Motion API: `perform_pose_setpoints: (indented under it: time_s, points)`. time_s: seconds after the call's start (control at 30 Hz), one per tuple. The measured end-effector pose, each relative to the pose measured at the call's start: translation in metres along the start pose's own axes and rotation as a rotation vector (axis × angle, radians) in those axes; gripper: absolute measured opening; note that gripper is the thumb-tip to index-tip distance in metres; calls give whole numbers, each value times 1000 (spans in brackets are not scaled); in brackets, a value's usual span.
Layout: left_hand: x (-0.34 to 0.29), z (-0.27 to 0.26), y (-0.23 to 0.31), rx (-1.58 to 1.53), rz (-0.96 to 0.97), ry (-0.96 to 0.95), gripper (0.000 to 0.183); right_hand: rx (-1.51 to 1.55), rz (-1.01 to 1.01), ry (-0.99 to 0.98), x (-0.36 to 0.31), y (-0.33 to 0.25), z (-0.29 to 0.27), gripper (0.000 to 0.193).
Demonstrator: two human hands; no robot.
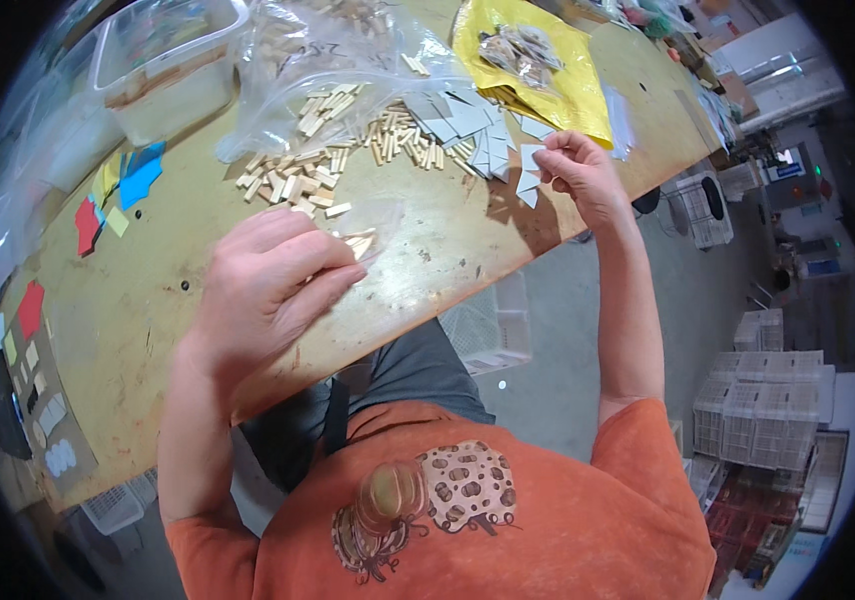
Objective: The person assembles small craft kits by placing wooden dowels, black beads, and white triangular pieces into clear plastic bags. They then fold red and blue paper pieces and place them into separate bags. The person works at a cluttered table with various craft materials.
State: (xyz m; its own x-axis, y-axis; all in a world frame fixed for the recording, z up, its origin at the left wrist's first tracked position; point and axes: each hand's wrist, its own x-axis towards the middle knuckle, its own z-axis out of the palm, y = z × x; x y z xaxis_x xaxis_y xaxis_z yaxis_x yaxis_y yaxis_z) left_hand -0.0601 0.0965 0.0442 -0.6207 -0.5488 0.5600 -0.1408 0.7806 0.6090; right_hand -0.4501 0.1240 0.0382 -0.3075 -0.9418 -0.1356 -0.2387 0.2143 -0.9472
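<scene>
Grip of the left hand (266,282): closed on a small clear bag (368,228) with a few short wooden sticks (359,243) inside, held just above the surface (148,300) near its front edge. Grip of the right hand (576,168): pinched on a pale grey card piece (531,158) at the surface's right edge, over open floor (688,300). Sticks are light, blunt-ended, alike in length. Bare surface lies left of the left hand. Behind: loose stick pile (293,180), grey card heap (468,125), large clear bag (328,60), yellow pouch (548,70), clear tub (163,70). Coloured card bits (128,185) sit far left
</scene>
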Motion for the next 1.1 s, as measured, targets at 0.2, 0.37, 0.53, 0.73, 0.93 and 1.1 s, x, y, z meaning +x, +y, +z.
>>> perform_pose_setpoints:
  time_s: [0.2,0.37,0.53,0.73,0.93,1.1]
  points:
    - [-5,1,-2,27,27,-14,11,343,-352,-137,-44,-60,65,18]
    - [-6,5,-6,34,113,33,11,453,-505,-238,-66,-79,115,16]
    - [-8,7,-8,44,147,83,11,316,-525,-243,-77,-68,141,18]
    - [-4,5,-4,121,143,63,10,-297,-789,-191,-81,-63,138,13]
    - [-2,2,0,156,111,33,9,-575,-917,-154,-83,-54,142,20]
    - [-2,8,-1,181,162,17,13,-562,-950,-192,-87,-53,140,16]
